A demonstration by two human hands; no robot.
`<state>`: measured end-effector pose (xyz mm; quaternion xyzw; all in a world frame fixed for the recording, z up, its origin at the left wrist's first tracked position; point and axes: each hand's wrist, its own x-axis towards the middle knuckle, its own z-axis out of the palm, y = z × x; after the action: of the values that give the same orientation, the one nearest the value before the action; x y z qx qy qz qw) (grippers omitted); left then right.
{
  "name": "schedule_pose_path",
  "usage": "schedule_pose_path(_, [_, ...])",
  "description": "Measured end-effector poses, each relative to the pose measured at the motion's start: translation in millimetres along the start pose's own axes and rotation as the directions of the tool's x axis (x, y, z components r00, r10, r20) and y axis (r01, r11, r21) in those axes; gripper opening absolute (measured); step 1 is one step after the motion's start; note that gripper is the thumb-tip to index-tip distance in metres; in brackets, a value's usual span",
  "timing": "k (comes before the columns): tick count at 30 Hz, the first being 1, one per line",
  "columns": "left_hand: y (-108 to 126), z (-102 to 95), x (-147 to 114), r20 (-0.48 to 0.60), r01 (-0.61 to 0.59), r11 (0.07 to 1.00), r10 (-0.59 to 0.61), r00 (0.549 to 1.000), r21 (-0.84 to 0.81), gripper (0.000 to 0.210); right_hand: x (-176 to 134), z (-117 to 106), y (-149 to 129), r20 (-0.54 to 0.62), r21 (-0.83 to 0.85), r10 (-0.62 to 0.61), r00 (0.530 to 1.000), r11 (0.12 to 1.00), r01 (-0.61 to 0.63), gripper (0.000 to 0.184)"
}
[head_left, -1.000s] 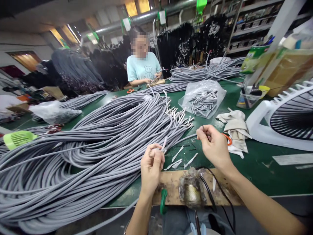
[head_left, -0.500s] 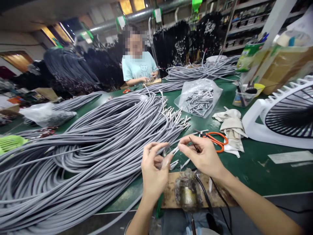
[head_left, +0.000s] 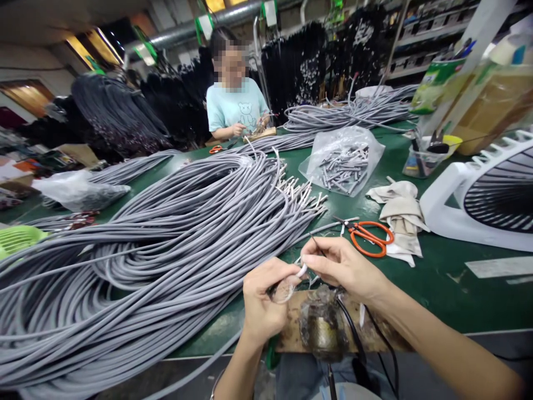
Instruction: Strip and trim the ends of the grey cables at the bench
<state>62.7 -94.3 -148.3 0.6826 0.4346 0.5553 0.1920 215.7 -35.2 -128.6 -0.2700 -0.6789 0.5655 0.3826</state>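
My left hand (head_left: 264, 294) is closed round the end of a grey cable, its white tip (head_left: 302, 270) bent between both hands. Clear film-like strands hang at the left fingers. My right hand (head_left: 347, 269) pinches that white tip between thumb and forefinger. A thin dark pointed piece (head_left: 317, 244) sticks up from the right fingers; its kind is hidden. Just below the hands, a soldering-type metal block (head_left: 322, 328), brownish and crusted, rests on a wooden board (head_left: 291, 328). Left of my hands lies a large bundle of grey cables (head_left: 187, 239) with white ends.
Orange-handled scissors (head_left: 370, 239) and a crumpled cloth (head_left: 402, 214) lie right of my hands. Behind them is a plastic bag of short grey pieces (head_left: 343, 166). A white fan (head_left: 491, 194) stands at the right. Across the green table (head_left: 433, 294) sits another person (head_left: 237, 111).
My left fingers have closed further round the cable end, and the white tip is now bent between the hands. The person opposite has shifted a hand. The view has moved slightly.
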Motion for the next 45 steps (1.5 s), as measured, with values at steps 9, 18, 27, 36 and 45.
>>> schedule_pose_path(9, [-4, 6.9, -1, 0.064, -0.182, 0.968, 0.173, 0.983, 0.172, 0.021, -3, 6, 1, -0.075, -0.143, -0.083, 0.994, 0.987, 0.071, 0.023])
schedule_pose_path(18, [4, 7.2, -1, -0.096, -0.082, 0.965, 0.108, 0.989, 0.248, 0.020, -3, -1, 2, 0.009, 0.031, 0.099, 0.995, 0.995, -0.099, 0.035])
schedule_pose_path(27, [-9, -4.9, -9, 0.020, 0.220, 0.967, -0.219, 0.975, -0.126, 0.025, 1, 4, 4, 0.021, 0.031, 0.158, 0.987, 0.987, -0.159, 0.036])
schedule_pose_path(36, [-6, -6.1, -5, 0.200, 0.405, 0.880, -0.362, 0.910, -0.248, 0.028, -2, 5, 5, -0.069, -0.212, -0.179, 0.981, 0.964, 0.161, 0.017])
schedule_pose_path(45, [-13, -5.6, -7, -0.148, 0.355, 0.935, -0.354, 0.924, -0.018, 0.009, -4, 8, 8, -0.132, -0.433, -0.266, 0.955, 0.882, 0.186, 0.016])
